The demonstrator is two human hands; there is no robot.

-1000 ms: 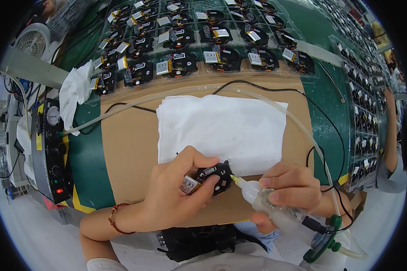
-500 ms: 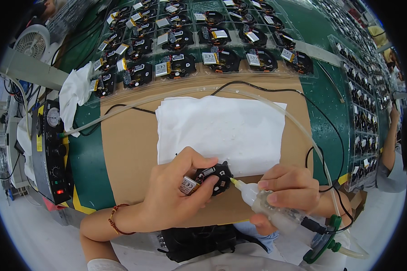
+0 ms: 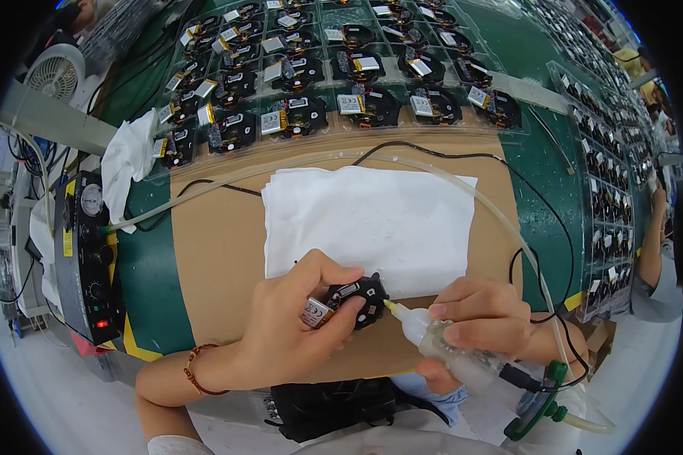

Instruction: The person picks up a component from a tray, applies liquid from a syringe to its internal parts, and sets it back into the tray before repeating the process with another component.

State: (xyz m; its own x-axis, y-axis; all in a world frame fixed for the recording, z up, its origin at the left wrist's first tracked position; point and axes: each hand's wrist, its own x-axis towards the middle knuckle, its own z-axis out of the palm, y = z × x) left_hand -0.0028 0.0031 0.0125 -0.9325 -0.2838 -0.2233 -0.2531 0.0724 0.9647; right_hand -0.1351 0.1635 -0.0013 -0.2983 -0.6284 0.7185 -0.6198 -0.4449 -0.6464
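Note:
Between the thumb and fingers of my left hand (image 3: 292,322) is a round black electronic module (image 3: 369,297), tilted up at the near edge of a folded white cloth. A small silver battery (image 3: 316,311) attached to the module shows beside my thumb. My right hand (image 3: 484,322) is closed around a glue dispensing syringe (image 3: 440,345) with a white front end. Its pale yellow tip (image 3: 391,305) points left and sits at the module's right edge; whether it touches I cannot tell. A green clamp-like fitting (image 3: 539,406) and tubing trail from the syringe's back end.
The white cloth (image 3: 368,220) lies on brown cardboard (image 3: 220,288). Clear trays (image 3: 334,135) of similar modules line the far side, with more trays (image 3: 607,220) at right. A black dispenser controller (image 3: 89,258) stands left. A clear hose (image 3: 501,208) and black cable arch across the work area.
Both hands hold nearly the same pose. The syringe and my right hand have shifted very slightly left, along with the module; the whole view has also moved a little.

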